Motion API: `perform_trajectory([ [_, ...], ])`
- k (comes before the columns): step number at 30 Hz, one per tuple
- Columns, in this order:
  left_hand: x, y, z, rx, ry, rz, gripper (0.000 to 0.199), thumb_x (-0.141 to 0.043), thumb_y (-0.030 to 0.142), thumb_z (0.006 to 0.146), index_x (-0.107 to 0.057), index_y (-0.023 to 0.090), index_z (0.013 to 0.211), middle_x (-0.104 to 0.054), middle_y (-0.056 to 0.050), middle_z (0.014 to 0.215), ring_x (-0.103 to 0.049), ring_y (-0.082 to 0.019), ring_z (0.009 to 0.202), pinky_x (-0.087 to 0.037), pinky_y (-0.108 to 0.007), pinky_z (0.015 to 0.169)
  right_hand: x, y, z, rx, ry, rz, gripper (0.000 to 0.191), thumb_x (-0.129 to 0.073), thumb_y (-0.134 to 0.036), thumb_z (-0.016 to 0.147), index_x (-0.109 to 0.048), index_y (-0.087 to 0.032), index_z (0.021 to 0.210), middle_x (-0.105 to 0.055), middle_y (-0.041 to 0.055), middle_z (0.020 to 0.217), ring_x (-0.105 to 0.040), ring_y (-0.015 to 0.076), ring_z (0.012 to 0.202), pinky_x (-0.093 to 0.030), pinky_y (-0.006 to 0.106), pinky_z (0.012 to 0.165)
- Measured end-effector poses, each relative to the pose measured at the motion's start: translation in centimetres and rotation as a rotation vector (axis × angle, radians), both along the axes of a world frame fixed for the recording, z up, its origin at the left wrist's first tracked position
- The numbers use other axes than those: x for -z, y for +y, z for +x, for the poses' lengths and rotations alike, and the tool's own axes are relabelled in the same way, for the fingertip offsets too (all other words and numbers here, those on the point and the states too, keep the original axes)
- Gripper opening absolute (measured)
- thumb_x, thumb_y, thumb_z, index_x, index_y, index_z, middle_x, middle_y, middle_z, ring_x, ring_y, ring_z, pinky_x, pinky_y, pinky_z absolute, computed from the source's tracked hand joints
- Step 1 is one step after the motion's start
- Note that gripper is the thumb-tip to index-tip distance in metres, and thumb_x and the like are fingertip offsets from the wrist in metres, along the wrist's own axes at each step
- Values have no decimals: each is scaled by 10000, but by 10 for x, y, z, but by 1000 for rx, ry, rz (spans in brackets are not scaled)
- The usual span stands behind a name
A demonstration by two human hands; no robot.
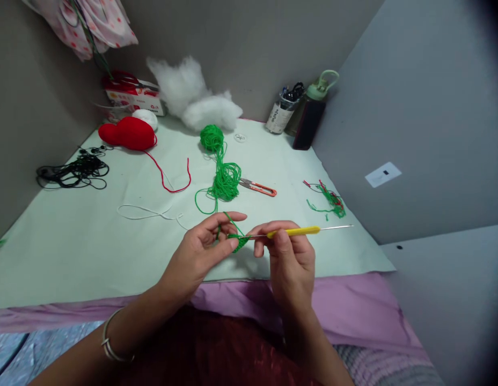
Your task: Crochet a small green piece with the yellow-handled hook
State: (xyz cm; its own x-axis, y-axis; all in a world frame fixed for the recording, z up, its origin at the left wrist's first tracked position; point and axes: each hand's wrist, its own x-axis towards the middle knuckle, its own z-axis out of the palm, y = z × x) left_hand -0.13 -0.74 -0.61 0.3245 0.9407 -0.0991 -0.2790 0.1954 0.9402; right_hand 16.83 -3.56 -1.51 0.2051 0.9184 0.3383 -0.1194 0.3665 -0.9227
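Note:
Between thumb and fingers, my left hand [200,244] pinches a small green crochet piece [241,243], with green yarn running over its raised index finger. My right hand [291,257] grips the yellow handle of a crochet hook [301,231]. One metal end of the hook meets the green piece; the other end points right. Beyond my hands lies a loose heap of green yarn [226,181], joined by strands to a green yarn ball [212,138]. Orange-handled thread snips [259,187] rest against the heap's right side.
A red stuffed piece [130,133], black cords [78,170] and a white cord [146,213] lie leftward. White stuffing [192,94] sits at the back wall. A pen cup [280,113], bottle [316,91] and dark phone [309,126] stand back right, with yarn scraps [331,201] nearer.

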Motion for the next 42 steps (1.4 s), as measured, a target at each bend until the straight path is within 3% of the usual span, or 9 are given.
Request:
perform_trajectory([
  [8, -3, -9, 7, -217, 245, 155, 328, -816, 148, 835, -827, 272, 1138, -585, 30, 780, -510, -151, 733, -430, -297, 829, 8, -9, -2, 190, -745, 419, 271, -553, -131, 1038, -705, -238, 1236, -803, 67, 1002, -765, 196, 854, -636, 332, 730],
  [12, -3, -6, 8, -47, -40, -101, 501, -877, 218, 807, -765, 251, 1294, -643, 22, 851, -490, -124, 698, -440, -268, 750, 21, -11, -2, 320, -924, 508, 370, -635, -107, 1000, -721, -283, 1314, -786, 84, 1111, -767, 219, 971, -647, 338, 769],
  [16, -6, 2, 3, 65, -247, -324, 482, -896, 282, 821, -779, 199, 1282, -551, 49, 747, -370, -82, 611, -369, -219, 634, 13, -13, 0, 254, -606, 369, 271, -575, -161, 1042, -753, -278, 1210, -773, 60, 990, -746, 203, 840, -638, 366, 710],
  [20, -7, 2, 4, 53, -218, -240, 423, -901, 271, 812, -818, 210, 1222, -641, -5, 861, -542, -136, 800, -440, -244, 765, -1, -7, -5, 183, -237, 206, 212, -563, -221, 1060, -770, -247, 1017, -745, 38, 874, -680, 163, 687, -580, 319, 590],
  [26, -1, -4, 11, -24, -106, -101, 462, -899, 265, 834, -795, 268, 1284, -673, -2, 911, -578, -150, 867, -452, -258, 831, 8, -6, -9, 213, -500, 267, 245, -610, -139, 1028, -775, -277, 1143, -774, 37, 969, -737, 178, 834, -631, 317, 683],
  [30, -2, 0, 11, 80, -280, -310, 457, -909, 296, 809, -806, 190, 1241, -654, 1, 852, -481, -89, 668, -447, -225, 701, 13, -11, -5, 318, -796, 424, 355, -675, -114, 983, -776, -330, 1246, -784, 61, 1114, -756, 207, 921, -650, 352, 749],
  [34, -3, 5, 7, 109, -376, -391, 345, -881, 230, 833, -835, 173, 1170, -509, 76, 700, -294, -43, 543, -485, -221, 771, 5, -7, -3, 281, -437, 273, 246, -588, -159, 1043, -786, -277, 1131, -768, 41, 932, -715, 173, 758, -604, 329, 655],
  [38, -3, 2, 7, 52, -275, -243, 326, -880, 231, 838, -840, 241, 1161, -676, 7, 875, -570, -114, 803, -468, -238, 850, 1, -1, -4, 105, -162, 119, 183, -612, -262, 1051, -792, -250, 1023, -759, 30, 912, -648, 128, 646, -549, 288, 579],
  [42, -2, -2, 7, 27, -116, -113, 294, -843, 293, 882, -839, 269, 1175, -713, -31, 970, -584, -186, 956, -444, -293, 902, 3, 2, -4, 71, -123, 31, 185, -637, -326, 1038, -787, -224, 1000, -773, 40, 891, -658, 132, 644, -559, 289, 598],
])
